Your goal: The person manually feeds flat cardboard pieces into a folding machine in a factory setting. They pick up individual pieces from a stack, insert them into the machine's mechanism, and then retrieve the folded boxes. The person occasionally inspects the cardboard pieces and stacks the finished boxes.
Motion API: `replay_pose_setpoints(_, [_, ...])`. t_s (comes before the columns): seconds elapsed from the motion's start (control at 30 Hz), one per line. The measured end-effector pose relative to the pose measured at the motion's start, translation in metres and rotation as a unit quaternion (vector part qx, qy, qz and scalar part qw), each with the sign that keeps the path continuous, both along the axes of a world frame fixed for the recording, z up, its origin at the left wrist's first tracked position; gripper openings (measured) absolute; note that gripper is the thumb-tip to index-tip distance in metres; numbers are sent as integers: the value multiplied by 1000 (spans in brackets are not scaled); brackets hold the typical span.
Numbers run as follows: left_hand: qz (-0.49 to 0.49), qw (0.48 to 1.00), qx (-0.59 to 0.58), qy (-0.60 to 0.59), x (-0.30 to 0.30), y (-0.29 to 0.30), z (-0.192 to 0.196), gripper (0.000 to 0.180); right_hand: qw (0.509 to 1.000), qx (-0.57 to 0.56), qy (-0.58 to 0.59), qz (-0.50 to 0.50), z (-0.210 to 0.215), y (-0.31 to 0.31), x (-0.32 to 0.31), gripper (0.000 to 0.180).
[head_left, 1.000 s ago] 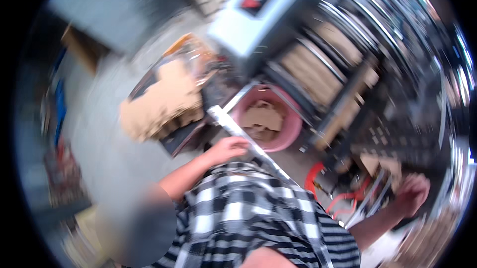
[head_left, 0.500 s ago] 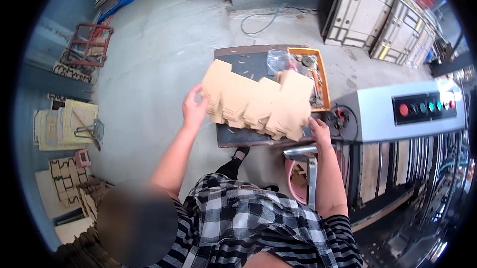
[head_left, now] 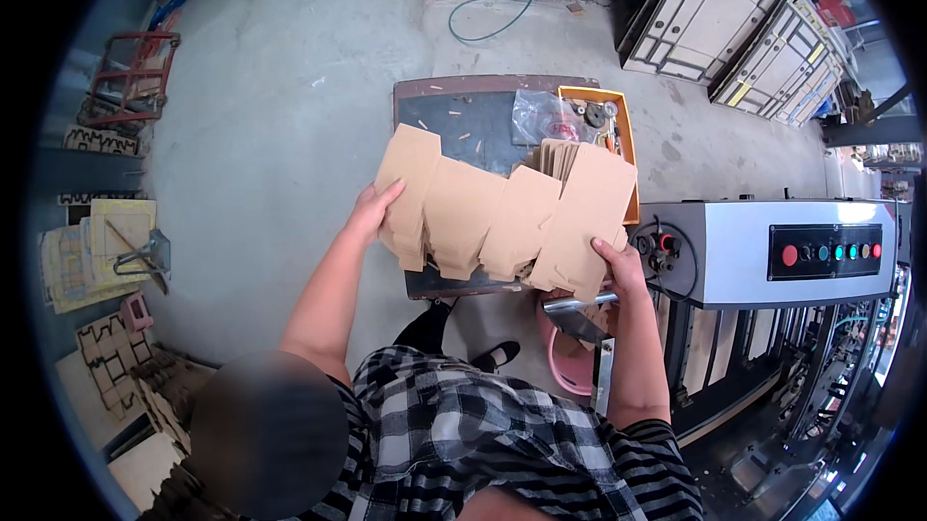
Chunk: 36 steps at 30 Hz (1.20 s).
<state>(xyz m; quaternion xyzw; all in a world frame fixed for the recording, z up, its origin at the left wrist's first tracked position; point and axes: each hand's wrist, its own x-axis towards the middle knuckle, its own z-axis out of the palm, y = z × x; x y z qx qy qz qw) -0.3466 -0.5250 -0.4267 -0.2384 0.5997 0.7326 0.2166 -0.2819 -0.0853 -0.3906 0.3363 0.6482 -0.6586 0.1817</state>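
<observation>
Between my hands is a thick stack of flat brown cardboard box blanks (head_left: 470,205), with stepped, notched edges. My left hand (head_left: 373,208) grips its left end, thumb on top and fingers underneath. At the right end my right hand (head_left: 621,265) is closed on the stack, its thumb pressed on the upper face. The stack is held over a dark table (head_left: 454,122), tilted a little, and its sheets fan out at the far right edge. Whether its underside touches the table is hidden.
On the table lie a clear plastic bag (head_left: 543,118) and a yellow tray (head_left: 630,149) of small parts. A grey machine (head_left: 734,255) with a button panel stands at right. A pink bin (head_left: 570,364) holds cardboard scraps. Die boards (head_left: 700,14) lean at the far right.
The stack has come slightly nearer to me, and its right end has opened into a fan. My right thumb now lies on top of it. The whole view has shifted a little.
</observation>
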Motion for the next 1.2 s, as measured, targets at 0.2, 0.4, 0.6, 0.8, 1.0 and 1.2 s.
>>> replay_pose_setpoints(0.2, [44,995,12,83,3,-3,9,66,987,-107,120,-23,16,-6,7,62])
replay_pose_setpoints(0.4, [84,981,-14,173,3,-13,33,78,965,-153,204,-53,21,-11,15,65])
replay_pose_setpoints(0.6, [-16,932,-58,357,16,-33,104,100,980,-61,178,67,49,23,26,56])
replay_pose_setpoints(0.8, [-194,915,-223,273,29,-32,71,114,937,150,141,283,6,41,15,53])
replay_pose_setpoints(1.0, [-250,884,-251,304,36,-42,80,115,946,116,126,276,41,31,9,62])
replay_pose_setpoints(1.2, [-229,825,-398,330,42,-28,84,105,844,286,278,359,34,18,12,71])
